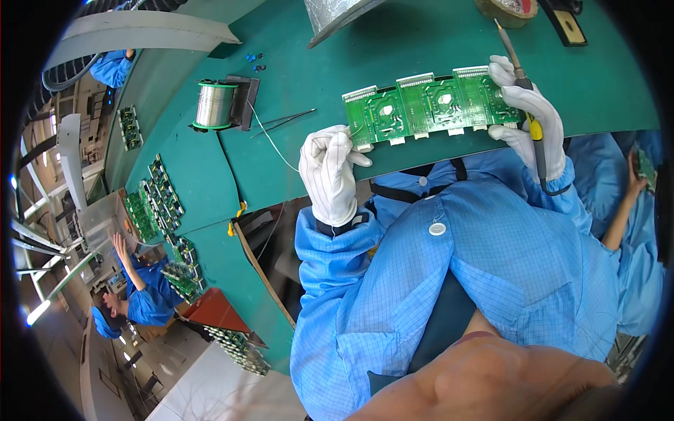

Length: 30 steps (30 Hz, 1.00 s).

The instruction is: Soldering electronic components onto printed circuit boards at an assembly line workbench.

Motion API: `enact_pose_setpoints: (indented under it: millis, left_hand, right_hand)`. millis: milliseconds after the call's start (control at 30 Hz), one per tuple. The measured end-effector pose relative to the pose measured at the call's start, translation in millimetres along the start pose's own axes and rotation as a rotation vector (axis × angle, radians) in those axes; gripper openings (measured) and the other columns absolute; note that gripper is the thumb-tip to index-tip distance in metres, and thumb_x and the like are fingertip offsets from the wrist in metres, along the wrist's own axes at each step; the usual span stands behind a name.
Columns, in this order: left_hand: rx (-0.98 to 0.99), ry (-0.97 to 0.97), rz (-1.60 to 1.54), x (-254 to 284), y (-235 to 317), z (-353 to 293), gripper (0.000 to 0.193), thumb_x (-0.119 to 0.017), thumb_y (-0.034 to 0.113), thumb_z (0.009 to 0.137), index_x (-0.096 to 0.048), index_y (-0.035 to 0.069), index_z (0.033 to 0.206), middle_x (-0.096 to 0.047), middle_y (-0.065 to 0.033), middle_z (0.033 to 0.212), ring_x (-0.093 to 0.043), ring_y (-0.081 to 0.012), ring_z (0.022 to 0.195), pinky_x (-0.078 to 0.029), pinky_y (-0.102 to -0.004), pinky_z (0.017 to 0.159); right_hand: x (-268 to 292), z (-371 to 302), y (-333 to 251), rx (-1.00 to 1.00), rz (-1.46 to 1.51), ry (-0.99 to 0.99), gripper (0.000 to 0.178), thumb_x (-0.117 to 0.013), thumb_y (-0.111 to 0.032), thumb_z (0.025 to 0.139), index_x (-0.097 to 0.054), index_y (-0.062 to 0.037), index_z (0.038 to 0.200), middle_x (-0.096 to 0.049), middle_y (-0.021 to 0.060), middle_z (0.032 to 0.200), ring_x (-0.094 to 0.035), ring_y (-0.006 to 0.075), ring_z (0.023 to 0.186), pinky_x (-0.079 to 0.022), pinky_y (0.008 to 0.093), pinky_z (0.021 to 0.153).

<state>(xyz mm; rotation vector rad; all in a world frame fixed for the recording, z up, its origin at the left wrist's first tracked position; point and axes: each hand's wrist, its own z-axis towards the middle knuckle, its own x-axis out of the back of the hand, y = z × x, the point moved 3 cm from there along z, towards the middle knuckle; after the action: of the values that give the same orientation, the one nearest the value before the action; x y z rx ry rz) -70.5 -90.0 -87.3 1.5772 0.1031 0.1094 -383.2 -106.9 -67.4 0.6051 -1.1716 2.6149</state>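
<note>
My left hand [328, 175], in a white striped glove, is closed at the left end of a green circuit board panel [442, 105]. A thin solder wire [274, 145] runs into its fingers from a spool [215, 105] on a stand. My right hand [551, 116], gloved too, is wrapped round a soldering iron [537, 132] with a yellow band, its tip pointing up and away from the panel. Thumb and fingers of that hand also touch the panel's right end. The panel is tilted near the table's front edge, with white connectors along its lower side.
Tweezers [284, 122] lie beside the spool on the green table [281, 70]. A silvery container [340, 17] and a round tin [516, 8] stand at the back. Several boards [165, 196] line the left bench, near a person in blue [151, 295]. Another person's arm [621, 217] is at right.
</note>
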Motion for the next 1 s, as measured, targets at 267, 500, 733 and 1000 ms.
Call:
enact_pose_setpoints:
  millis: [267,500,733,1000]
  left_hand:
    - [0.091,0.016,-0.228,-6.4,-1.5,-3.2,0.023,-0.063,0.017,0.097,-0.060,-0.005,0.100,-0.066,-0.0134,0.088,-0.067,-0.0209,0.065,-0.054,-0.0278,0.059]
    - [0.115,0.071,-0.220,-4.2,1.3,-5.4,0.025,-0.059,0.020,0.100,-0.059,-0.004,0.102,-0.068,-0.0148,0.082,-0.067,-0.0189,0.063,-0.052,-0.0264,0.060]
    - [-0.027,0.168,-0.104,5.5,10.3,3.4,0.024,-0.058,0.021,0.101,-0.058,-0.004,0.103,-0.069,-0.0183,0.094,-0.068,-0.0198,0.071,-0.052,-0.0252,0.058]
    - [-0.089,0.169,0.104,4.3,19.7,6.5,0.037,-0.051,0.032,0.104,-0.056,-0.005,0.109,-0.068,-0.0228,0.112,-0.067,-0.0195,0.073,-0.051,-0.0241,0.063]
  right_hand:
    - [4.5,1.9,-8.1,-0.025,0.006,0.005,0.054,-0.079,-0.029,0.082,-0.058,0.0004,0.121,-0.064,0.0248,0.127,-0.056,0.0426,0.126,-0.044,0.0492,0.107]
    - [5.8,7.7,-9.5,-0.046,-0.045,-0.022,0.052,-0.079,-0.029,0.083,-0.059,-0.0009,0.121,-0.066,0.0210,0.124,-0.060,0.0387,0.123,-0.047,0.0463,0.104]
    - [9.2,4.8,4.8,-0.163,0.009,-0.021,0.042,-0.077,-0.024,0.084,-0.064,0.0007,0.116,-0.069,0.0186,0.119,-0.066,0.0319,0.113,-0.051,0.0399,0.099]
    - [6.8,5.1,14.8,-0.077,-0.105,-0.002,0.053,-0.070,-0.047,0.084,-0.064,-0.0060,0.117,-0.071,0.0102,0.114,-0.070,0.0306,0.099,-0.055,0.0371,0.086]
